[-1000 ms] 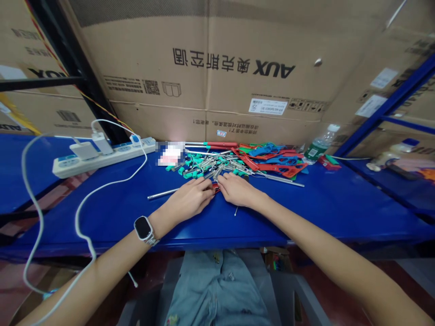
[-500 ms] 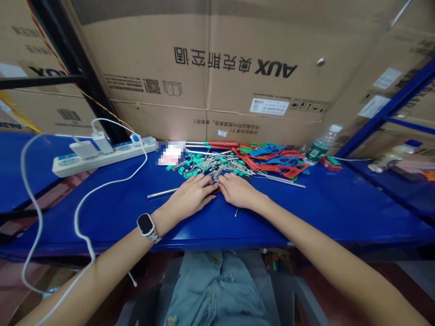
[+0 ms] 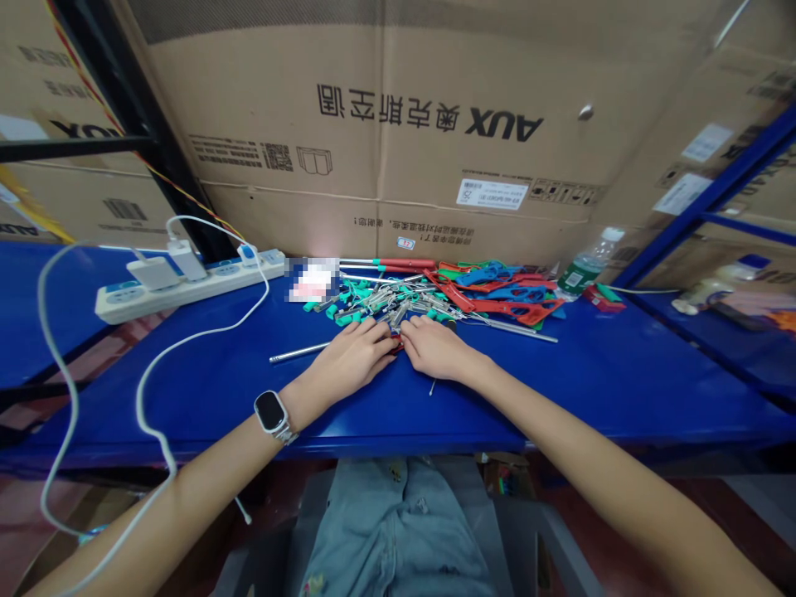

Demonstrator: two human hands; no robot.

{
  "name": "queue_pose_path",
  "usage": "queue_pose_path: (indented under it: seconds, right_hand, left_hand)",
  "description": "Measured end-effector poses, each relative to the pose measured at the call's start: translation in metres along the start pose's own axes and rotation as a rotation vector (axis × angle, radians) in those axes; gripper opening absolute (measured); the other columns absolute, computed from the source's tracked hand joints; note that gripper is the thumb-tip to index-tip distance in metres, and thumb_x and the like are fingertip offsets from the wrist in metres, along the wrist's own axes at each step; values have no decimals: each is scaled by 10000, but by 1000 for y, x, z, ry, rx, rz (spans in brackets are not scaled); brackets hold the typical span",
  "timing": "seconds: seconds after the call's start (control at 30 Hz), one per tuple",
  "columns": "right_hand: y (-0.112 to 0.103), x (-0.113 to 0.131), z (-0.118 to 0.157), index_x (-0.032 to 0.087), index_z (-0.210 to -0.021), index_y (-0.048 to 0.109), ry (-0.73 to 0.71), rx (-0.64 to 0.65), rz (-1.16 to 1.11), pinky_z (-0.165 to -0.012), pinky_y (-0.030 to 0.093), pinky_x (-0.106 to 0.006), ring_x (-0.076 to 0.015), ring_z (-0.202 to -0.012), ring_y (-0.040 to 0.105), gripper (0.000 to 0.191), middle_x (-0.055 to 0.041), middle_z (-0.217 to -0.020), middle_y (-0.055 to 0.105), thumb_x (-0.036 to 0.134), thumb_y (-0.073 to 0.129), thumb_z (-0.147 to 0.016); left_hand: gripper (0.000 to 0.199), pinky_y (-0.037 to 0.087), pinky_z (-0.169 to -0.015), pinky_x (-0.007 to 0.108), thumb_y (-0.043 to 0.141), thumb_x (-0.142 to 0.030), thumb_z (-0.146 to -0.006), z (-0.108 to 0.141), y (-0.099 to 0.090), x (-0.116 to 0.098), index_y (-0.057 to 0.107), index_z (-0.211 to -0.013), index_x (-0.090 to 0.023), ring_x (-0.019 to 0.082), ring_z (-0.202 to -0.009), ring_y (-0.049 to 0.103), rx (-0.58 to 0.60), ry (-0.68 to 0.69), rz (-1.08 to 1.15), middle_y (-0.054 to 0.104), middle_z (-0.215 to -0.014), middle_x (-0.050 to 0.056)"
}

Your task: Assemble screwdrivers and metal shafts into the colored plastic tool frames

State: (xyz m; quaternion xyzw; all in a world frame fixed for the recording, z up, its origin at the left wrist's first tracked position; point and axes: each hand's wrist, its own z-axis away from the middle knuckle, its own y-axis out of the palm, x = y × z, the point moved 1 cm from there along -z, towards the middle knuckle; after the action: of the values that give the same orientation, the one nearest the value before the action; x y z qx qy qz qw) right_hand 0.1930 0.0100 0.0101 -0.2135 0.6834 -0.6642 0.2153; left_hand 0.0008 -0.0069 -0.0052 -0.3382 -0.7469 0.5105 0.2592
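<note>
My left hand [image 3: 357,352] and my right hand [image 3: 432,344] meet over the blue table [image 3: 528,406], fingers bent in and thumbs low. A small red piece [image 3: 396,342] shows between my fingertips, mostly covered by them. From behind my left hand a thin metal rod [image 3: 299,353] sticks out to the left; I cannot tell if it joins the red piece. Below my right hand a thin shaft [image 3: 432,386] pokes out, and a dark end [image 3: 451,327] shows behind that hand. Just beyond my fingers lies a heap of metal parts with green ends [image 3: 391,298].
Red and blue plastic pieces [image 3: 497,290] lie at the heap's right, beside a green-labelled bottle [image 3: 584,269]. Rods with red grips [image 3: 407,264] lie at the back. A power strip [image 3: 192,286] with a white cable [image 3: 186,338] occupies the left. A large cardboard box [image 3: 373,182] stands behind.
Both hands stay over the same spot, with only a slight shift of the fingers. The heap and the rod look unmoved.
</note>
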Motion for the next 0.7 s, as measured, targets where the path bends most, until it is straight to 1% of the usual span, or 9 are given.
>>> queue_pose_path:
  seconds: [0.1, 0.23, 0.3, 0.37, 0.47, 0.6, 0.7]
  right_hand:
    - [0, 0, 0, 121, -1168, 633, -1, -2, 8, -915, 462, -373, -278, -1042, 621, 285, -162, -1129, 682, 225, 386, -1073]
    - [-3, 1, 1, 116, -1163, 633, -6, 10, 18, -928, 458, -362, -267, -1044, 616, 290, -156, -1128, 677, 234, 380, -1084]
    - [-4, 1, 1, 116, -1156, 630, -7, 22, 8, -932, 455, -360, -261, -1039, 614, 288, -152, -1122, 676, 234, 376, -1090]
    - [-4, 0, 1, 117, -1140, 627, -6, 28, -12, -936, 453, -362, -254, -1030, 609, 287, -152, -1111, 674, 235, 369, -1097]
    - [-4, -2, 0, 116, -1103, 625, -17, 29, -44, -950, 448, -366, -246, -1014, 602, 290, -157, -1095, 671, 226, 357, -1101]
    - [-6, -4, -2, 113, -1055, 622, -56, 33, -67, -954, 443, -363, -240, -986, 591, 294, -154, -1063, 673, 190, 342, -1099]
    - [-8, -4, -2, 126, -1014, 619, -72, 46, -74, -932, 444, -359, -233, -940, 582, 304, -139, -1026, 671, 190, 335, -1103]
  left_hand:
    - [326, 483, -895, 412, 474, -316, -1090, 1, -2, 9, 712, -1257, -169, 258, -1004, 593, 9, 26, 83, 674, -1123, 108]
    - [360, 486, -879, 377, 449, -202, -1072, -1, -12, 27, 701, -1329, -226, 228, -961, 604, 63, 119, 195, 687, -1068, 86]
    - [338, 489, -861, 354, 480, -197, -1059, -7, -18, 35, 725, -1285, -245, 217, -956, 620, 102, 171, 231, 698, -1044, 75]
    - [287, 491, -841, 331, 512, -226, -1058, -16, -22, 40, 764, -1196, -237, 211, -954, 631, 124, 235, 252, 704, -1005, 72]
    - [285, 482, -784, 309, 517, -238, -1065, -26, -21, 44, 802, -1074, -219, 200, -897, 636, 136, 305, 251, 702, -955, 79]
    - [325, 471, -737, 294, 486, -251, -1083, -29, -19, 45, 807, -1052, -210, 187, -856, 642, 144, 300, 274, 689, -909, 72]
    - [339, 461, -718, 285, 477, -264, -1089, -28, -22, 45, 806, -1022, -219, 169, -816, 637, 139, 294, 310, 684, -894, 58]
